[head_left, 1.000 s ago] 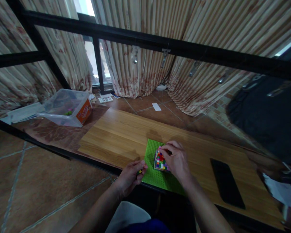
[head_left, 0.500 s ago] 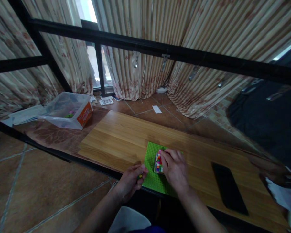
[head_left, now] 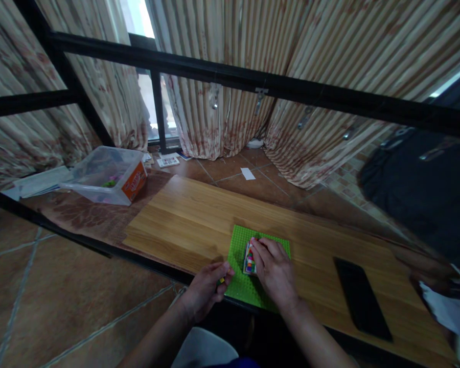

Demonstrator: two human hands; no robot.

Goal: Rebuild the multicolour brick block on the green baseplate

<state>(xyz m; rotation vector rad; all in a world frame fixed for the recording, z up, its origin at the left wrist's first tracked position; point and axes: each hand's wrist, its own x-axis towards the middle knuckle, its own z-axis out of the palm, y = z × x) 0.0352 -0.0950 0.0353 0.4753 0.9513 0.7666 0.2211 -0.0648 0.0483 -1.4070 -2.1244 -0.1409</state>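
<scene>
Vs 1 s ago, right hand (head_left: 276, 271) now covers more of multicoloured brick build (head_left: 250, 263) on green baseplate (head_left: 238, 286); left hand (head_left: 206, 287) about the same, at baseplate's left edge. Right fingers together over build's top, touching it; can't tell if they grip a brick. Left fingers curled, holding small yellow-and-green piece (head_left: 221, 280). Build sits near baseplate's middle, under right fingers, apart from left hand
</scene>
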